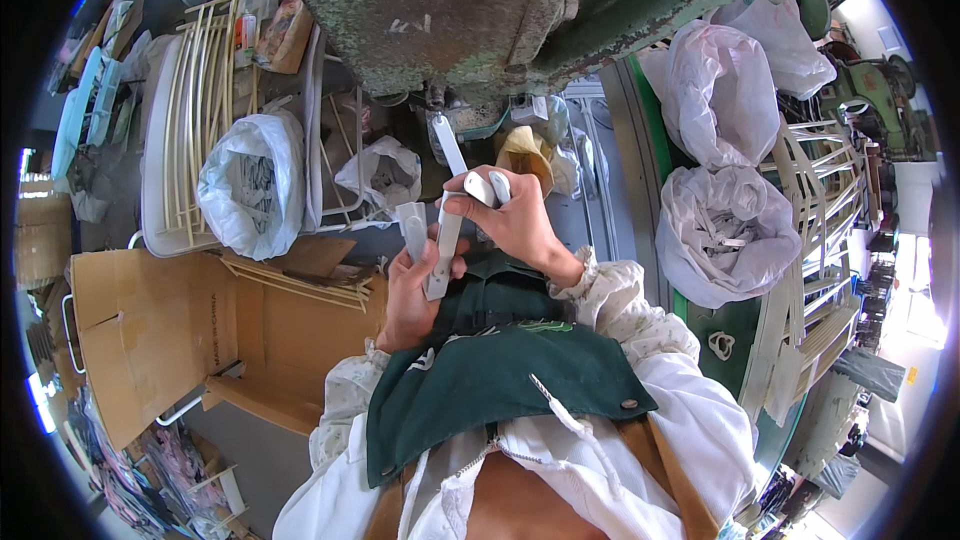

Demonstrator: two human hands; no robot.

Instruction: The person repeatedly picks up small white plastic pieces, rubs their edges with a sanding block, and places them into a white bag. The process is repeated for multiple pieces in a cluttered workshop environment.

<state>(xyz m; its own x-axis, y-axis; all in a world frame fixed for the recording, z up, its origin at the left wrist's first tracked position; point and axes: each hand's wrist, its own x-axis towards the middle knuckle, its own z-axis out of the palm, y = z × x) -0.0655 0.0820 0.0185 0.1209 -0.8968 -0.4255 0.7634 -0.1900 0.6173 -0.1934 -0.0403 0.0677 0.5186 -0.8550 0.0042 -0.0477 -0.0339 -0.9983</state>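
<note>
Both hands raised mid-scene — left hand (412, 290) clenched around flat white plastic strips (440, 240), right hand (510, 215) pinching smooth white pieces (488, 187).

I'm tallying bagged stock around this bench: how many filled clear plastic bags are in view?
5, maybe more hidden: one large bag left of the hands, a smaller bag near centre, and three at right: top bag, upper bag, lower bag.
</note>
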